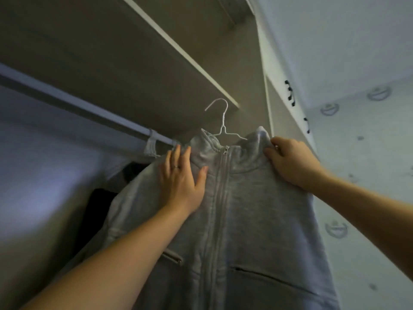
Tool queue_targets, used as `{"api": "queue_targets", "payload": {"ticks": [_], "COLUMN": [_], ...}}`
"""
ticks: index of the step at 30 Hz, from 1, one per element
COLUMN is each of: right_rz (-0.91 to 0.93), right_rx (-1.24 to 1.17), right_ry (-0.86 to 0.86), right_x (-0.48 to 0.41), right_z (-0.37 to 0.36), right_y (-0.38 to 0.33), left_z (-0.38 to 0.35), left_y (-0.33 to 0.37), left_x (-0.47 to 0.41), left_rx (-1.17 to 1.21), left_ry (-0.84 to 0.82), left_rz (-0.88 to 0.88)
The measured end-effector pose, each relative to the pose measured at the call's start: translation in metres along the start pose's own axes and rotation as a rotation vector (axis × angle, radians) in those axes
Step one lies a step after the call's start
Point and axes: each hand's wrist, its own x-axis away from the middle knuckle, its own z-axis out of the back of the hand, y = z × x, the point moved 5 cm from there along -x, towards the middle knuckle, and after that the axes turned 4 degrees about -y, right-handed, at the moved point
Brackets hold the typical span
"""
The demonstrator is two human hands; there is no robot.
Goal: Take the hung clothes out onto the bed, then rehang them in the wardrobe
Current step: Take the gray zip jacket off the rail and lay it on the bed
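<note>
nearest the camera, the grey zip jacket (257, 220) hangs in mid-air in front of the wardrobe, held up between both hands and filling the lower middle of the view. its zip (220, 186) is closed to the collar, the fabric is soft and a little creased, and a slit pocket (257, 274) shows low on the right. the left hand (181, 175) lies flat on the jacket's left shoulder with straight, spread fingers, pressing without clasping; the right hand (288, 162) has its fingers curled over the right shoulder and bunches the cloth. further up, the white wire hanger (220, 121) rises from the collar with its hook free in the air, not on the rail (73, 104), which runs off to the far left. a dark garment (96, 209) hangs below that rail. the bed is out of view, so i cannot tell whether this is removal or rehanging; either way the jacket is off the rail and more work likely remains. farthest is the shelf (134, 63) above.
</note>
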Motion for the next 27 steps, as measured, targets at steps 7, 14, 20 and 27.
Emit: {"api": "queue_targets", "payload": {"ticks": [7, 14, 20, 27], "right_rz": [-0.046, -0.120, -0.202, -0.362], "right_rx": [0.219, 0.458, 0.592, 0.697], "right_ry": [0.044, 0.003, -0.051, -0.155], "right_x": [0.046, 0.111, 0.187, 0.299], "right_z": [0.079, 0.175, 0.265, 0.344], "right_y": [0.117, 0.251, 0.359, 0.457], "left_z": [-0.077, -0.166, -0.262, -0.357], "left_y": [0.117, 0.266, 0.407, 0.553], "left_x": [0.022, 0.060, 0.119, 0.221], "left_rx": [0.092, 0.357, 0.676, 0.905], "left_ry": [-0.072, -0.189, -0.424, -0.698], "left_rz": [-0.153, -0.128, -0.114, -0.126]}}
